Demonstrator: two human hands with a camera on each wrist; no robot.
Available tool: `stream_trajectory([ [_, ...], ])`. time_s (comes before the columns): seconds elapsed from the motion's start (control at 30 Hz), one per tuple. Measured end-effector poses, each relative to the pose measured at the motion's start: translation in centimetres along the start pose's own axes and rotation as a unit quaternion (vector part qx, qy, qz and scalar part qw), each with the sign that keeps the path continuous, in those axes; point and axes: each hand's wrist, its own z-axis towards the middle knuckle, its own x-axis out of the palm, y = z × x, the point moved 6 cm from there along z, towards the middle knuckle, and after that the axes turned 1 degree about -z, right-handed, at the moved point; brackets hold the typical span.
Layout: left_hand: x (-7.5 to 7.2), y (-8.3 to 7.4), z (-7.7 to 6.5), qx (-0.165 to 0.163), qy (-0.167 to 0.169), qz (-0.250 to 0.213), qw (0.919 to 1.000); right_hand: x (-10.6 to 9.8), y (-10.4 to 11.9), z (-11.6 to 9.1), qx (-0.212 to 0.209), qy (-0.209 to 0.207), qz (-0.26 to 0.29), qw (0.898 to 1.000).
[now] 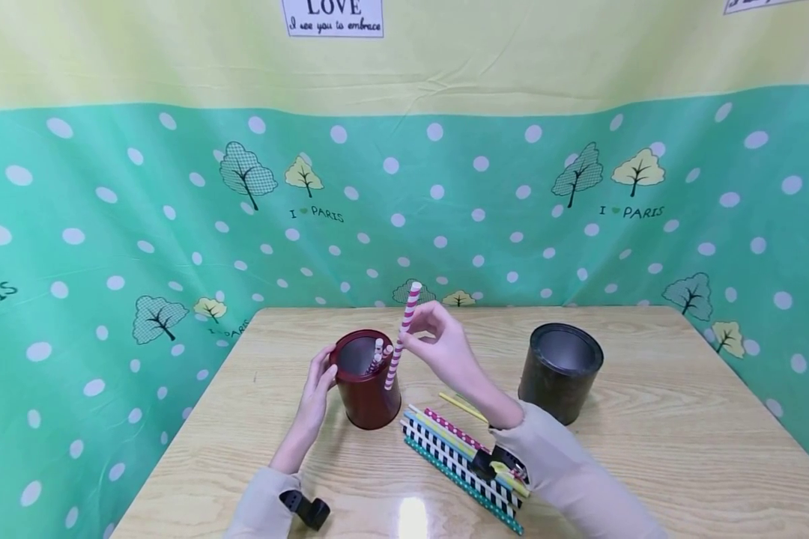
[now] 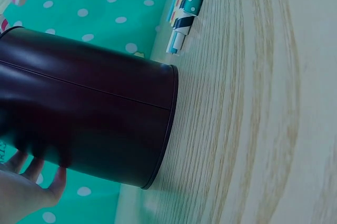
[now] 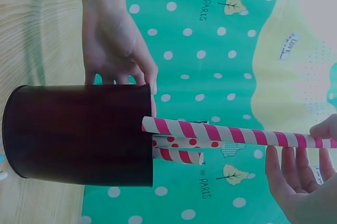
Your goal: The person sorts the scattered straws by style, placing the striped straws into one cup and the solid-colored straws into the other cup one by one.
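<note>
- Left hand: holds the left side of the red can near its rim, fingers and thumb bent against the metal; a black wrist device sits at the end of the pale sleeve.
- The red can stands upright on the surface, left of centre, its mouth facing up.
- A few paper straws stand inside it, leaning toward its right side with their tips above the rim; the right wrist view shows one with red dots and one with red stripes.
- The pink-and-white striped straw is in the air at the can's right, slightly tilted, its lower end outside the can, beside the wall and below rim level.
- Right hand: pinches that straw between thumb and fingers, around its middle to upper part.
- Below, a row of straws lies slantwise on the surface: teal dotted, black-and-white striped, blue, yellow and pink dotted, partly hidden by the right wrist.
- A yellow straw lies just beyond that row.
- Farthest right, a black can stands upright, well apart from the red one.
</note>
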Motion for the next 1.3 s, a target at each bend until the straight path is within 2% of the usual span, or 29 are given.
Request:
stream_trajectory([
  [0.27, -0.1, -0.1, 0.0, -0.007, -0.001, -0.002, 1.0, 0.4, 0.3, 0.2, -0.003, -0.023, 0.033, 0.999],
  [0.6, -0.2, 0.3, 0.1, -0.002, -0.003, 0.001, 1.0, 0.6, 0.2, 0.4, -0.01, -0.039, 0.016, 0.999],
  [1.03, -0.2, 0.2, 0.0, -0.01, -0.004, 0.004, 0.9999, 1.2, -1.2, 0.8, -0.013, -0.038, 0.017, 0.999],
  [1.3, -0.2, 0.3, 0.1, -0.009, -0.008, 0.005, 0.9999, 1.4, -1.7, 0.9, 0.005, -0.034, 0.014, 0.999],
])
